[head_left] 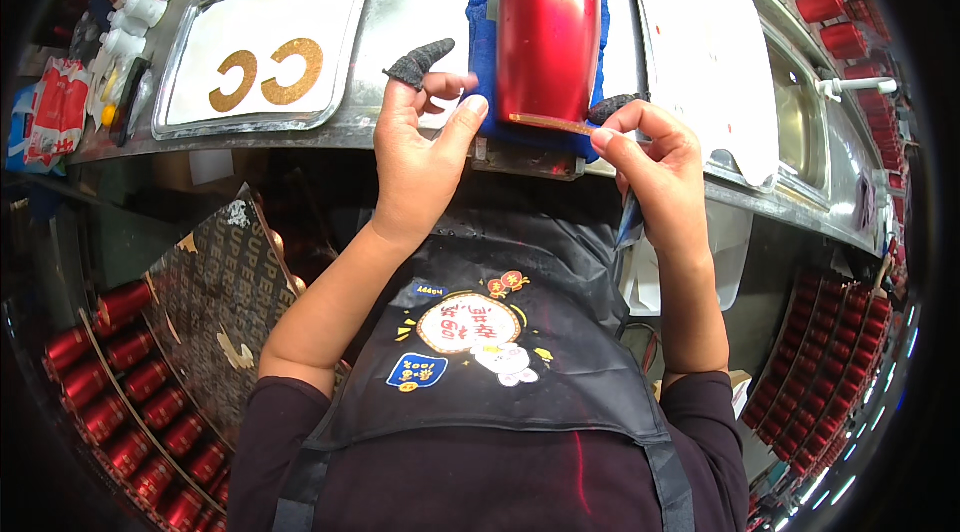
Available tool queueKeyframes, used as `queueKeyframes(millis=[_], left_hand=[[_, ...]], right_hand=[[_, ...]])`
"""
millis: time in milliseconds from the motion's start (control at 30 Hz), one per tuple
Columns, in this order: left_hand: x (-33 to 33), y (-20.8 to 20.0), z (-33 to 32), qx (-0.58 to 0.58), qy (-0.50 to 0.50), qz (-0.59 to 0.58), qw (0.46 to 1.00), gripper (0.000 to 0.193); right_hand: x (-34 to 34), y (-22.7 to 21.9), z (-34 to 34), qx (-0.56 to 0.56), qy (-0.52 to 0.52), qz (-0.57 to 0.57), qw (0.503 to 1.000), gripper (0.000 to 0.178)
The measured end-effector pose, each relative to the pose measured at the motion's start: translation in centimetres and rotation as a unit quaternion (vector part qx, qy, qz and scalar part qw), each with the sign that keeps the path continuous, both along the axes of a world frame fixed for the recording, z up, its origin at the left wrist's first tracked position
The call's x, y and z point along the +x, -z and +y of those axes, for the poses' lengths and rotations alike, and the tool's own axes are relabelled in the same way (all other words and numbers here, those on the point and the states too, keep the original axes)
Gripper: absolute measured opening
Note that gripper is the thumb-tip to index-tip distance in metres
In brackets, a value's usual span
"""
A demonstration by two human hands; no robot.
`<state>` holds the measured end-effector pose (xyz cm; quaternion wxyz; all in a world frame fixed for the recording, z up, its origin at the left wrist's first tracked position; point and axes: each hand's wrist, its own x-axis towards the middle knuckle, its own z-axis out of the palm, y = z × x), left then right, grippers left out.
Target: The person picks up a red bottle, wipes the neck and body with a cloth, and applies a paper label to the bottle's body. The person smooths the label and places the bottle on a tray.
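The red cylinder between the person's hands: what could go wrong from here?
The gold strip at its near edge might slip or sit crooked, since only the right hand appears to hold it, at one end. The red cylinder could shift on the blue cloth, as the left hand seems not to be steadying it.

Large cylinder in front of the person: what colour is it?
The large cylinder is shiny red; it shows best in the head view.

Red cylinder (548, 27) on blue cloth (482, 47); gold strip (550, 122) at near end.
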<state>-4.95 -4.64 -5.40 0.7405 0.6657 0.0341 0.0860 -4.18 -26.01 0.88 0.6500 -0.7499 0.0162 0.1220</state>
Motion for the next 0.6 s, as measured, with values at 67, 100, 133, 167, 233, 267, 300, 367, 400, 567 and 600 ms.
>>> queueKeyframes(millis=[67,100,133,167,233,267,300,367,400,567,600], left_hand=[[0.0,0.3,0.0,-0.066,0.017,-0.017,0.998,0.052],[0.1,0.3,0.2,-0.1,0.074,0.022,0.992,0.06],[0.1,0.4,0.0,-0.086,0.082,0.012,0.993,0.06],[0.1,0.4,-0.4,-0.076,0.081,-0.004,0.994,0.061],[0.1,0.4,-1.1,-0.087,0.087,-0.017,0.992,0.064],[0.2,0.4,-1.3,-0.084,0.09,-0.02,0.992,0.065],[0.2,0.3,-1.5,-0.081,0.092,-0.023,0.992,0.065],[0.3,0.2,-1.8,-0.076,0.096,-0.025,0.992,0.066],[0.3,0.1,-1.8,-0.074,0.097,-0.023,0.992,0.066],[0.5,0.2,-1.5,-0.029,0.094,-0.03,0.995,0.067],[0.5,0.3,-1.5,-0.039,0.094,-0.027,0.994,0.068]], right_hand=[[-0.2,-0.3,0.1,-0.002,0.005,0.01,1.0,0.012],[-0.2,-0.5,0.1,-0.001,0.007,0.012,1.0,0.012],[-0.3,-0.7,0.2,0.0,0.004,0.009,1.0,0.012],[-0.4,-0.9,0.2,0.008,0.001,0.017,1.0,0.011],[-0.4,-1.1,0.2,0.036,-0.01,0.015,0.999,0.009],[-0.4,-1.1,0.2,0.026,-0.004,0.016,1.0,0.01],[-0.4,-1.0,0.3,0.028,0.004,0.013,1.0,0.011],[-0.4,-0.8,0.3,0.024,0.016,0.009,1.0,0.012],[-0.4,-0.7,0.3,0.017,0.02,0.009,1.0,0.012],[-0.4,-0.6,0.3,0.014,0.018,0.01,1.0,0.012],[-0.4,-0.6,0.3,0.022,0.017,0.007,1.0,0.012]])
